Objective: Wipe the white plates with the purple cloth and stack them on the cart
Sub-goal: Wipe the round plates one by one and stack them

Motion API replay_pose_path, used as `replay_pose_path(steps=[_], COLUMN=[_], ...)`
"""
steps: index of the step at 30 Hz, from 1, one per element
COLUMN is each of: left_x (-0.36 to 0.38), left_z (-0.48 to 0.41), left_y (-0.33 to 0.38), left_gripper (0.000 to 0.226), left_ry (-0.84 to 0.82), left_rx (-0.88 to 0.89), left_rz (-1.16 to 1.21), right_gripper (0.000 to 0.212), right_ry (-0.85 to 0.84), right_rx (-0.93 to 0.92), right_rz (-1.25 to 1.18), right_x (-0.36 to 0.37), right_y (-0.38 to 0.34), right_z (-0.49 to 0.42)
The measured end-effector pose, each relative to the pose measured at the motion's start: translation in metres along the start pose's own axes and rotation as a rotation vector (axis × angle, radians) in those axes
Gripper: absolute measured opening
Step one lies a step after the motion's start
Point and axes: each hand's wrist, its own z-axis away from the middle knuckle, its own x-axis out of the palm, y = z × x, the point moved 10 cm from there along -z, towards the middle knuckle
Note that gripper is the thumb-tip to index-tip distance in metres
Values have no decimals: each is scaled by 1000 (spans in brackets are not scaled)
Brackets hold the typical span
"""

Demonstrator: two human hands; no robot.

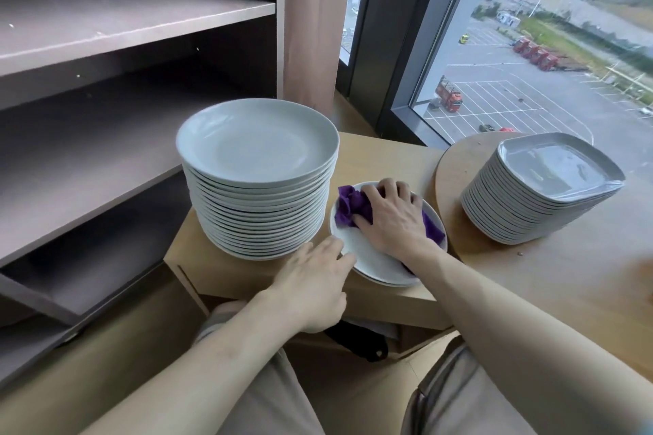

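Fingers of the right hand (395, 219) are curling over a crumpled purple cloth (349, 205), pressing it onto a round white ceramic plate (365, 252) lying on the light wooden cart top (371, 159). Left hand (314, 286) fingertips are pinching that plate's near-left rim. Just left of them a tall stack of round white plates (258, 201) is standing; well right of them, a stack of squarish white plates (523, 208) is sitting on a round wooden table (454, 187).
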Motion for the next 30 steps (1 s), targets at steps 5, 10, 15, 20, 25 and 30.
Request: replay_pose_path(steps=[5, 10, 15, 20, 25, 30], left_x=[2, 2, 0, -1, -1, 2], left_z=[-1, -1, 1, 1, 3, 6], left_y=[0, 0, 2, 0, 0, 2], left_gripper=[41, 42, 45, 49, 54, 53], left_ry=[28, 28, 8, -13, -24, -43], left_rx=[14, 17, 13, -4, -42, -74], left_rz=[-17, -26, -12, 37, 73, 73], right_gripper=[35, 27, 38, 46, 44, 39], right_ry=[-2, -102, -239, -373, -376, -351], right_rx=[-22, -16, -14, -10, 38, 27], right_rz=[119, 257, 272, -11, -174, -188], right_x=[0, -4, -10, -17, -18, -14], right_y=[6, 29, 45, 39, 18, 7], right_z=[-4, 6, 32, 70, 91, 89])
